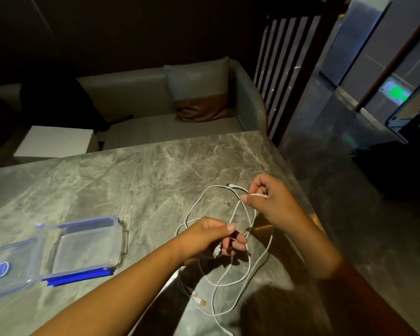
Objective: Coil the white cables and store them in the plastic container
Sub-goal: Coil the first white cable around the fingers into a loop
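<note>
While loose white cable (230, 282) loops trail off the bottom edge, how many cables cannot be told; the left hand (211, 238) pinches one strand, the right hand (267, 200) another above the marble table (131, 175). One open plastic container (87, 246) sits left, its lid (7, 267) cut off.

Dim scene, background near black. Light falls from above onto the tabletop (131, 180), leaving a dark shadow beneath the forearms. Green sign (398, 93) glows at right — soft, blurred. Wide-angle bending at edges; overall grain and softness.
</note>
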Demonstrator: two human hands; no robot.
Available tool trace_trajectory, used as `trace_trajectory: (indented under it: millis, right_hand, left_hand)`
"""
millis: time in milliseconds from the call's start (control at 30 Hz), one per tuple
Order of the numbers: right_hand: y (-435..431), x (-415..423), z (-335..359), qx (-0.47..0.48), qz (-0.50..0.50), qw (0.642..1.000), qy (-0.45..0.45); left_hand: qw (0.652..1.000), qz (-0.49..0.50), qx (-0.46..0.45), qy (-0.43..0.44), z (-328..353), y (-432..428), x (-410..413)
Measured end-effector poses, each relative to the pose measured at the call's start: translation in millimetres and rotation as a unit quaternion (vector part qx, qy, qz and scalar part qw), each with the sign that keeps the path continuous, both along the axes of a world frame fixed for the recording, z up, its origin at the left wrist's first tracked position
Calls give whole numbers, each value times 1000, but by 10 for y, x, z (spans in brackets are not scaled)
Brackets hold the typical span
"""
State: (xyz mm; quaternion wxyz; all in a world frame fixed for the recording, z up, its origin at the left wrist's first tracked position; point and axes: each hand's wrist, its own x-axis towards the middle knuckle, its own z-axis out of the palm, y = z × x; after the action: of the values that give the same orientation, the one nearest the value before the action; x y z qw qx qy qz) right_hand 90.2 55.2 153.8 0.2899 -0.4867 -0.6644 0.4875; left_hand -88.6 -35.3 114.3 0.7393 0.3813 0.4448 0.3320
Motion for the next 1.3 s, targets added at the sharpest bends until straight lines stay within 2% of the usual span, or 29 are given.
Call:
trace_trajectory:
  millis: [100, 300, 500, 867, 1067, 1300]
  right_hand:
    - [4, -267, 168, 26, 33, 999, 16]
    - [-51, -806, 457, 70, 71, 994, 35]
    - [-121, -1352, 784, 107, 108, 987, 54]
    - [-437, -2078, 1364, 181, 168, 966, 74]
    - [-564, -2327, 1477, 203, 185, 960, 63]
    - [-677, -2424, 1342, 155, 172, 967, 107]
  left_hand:
    - [996, -18, -9, -91, 136, -132, -188]
    - [985, -20, -14, -169, 437, -400, -595]
    - [978, -2, 2, -207, 707, -676, -986]
    - [976, -29, 20, -217, 1181, -1016, -1625]
    - [978, -45, 58, -193, 1348, -1201, -1846]
    - [973, -55, 93, -203, 1525, -1311, -1900]
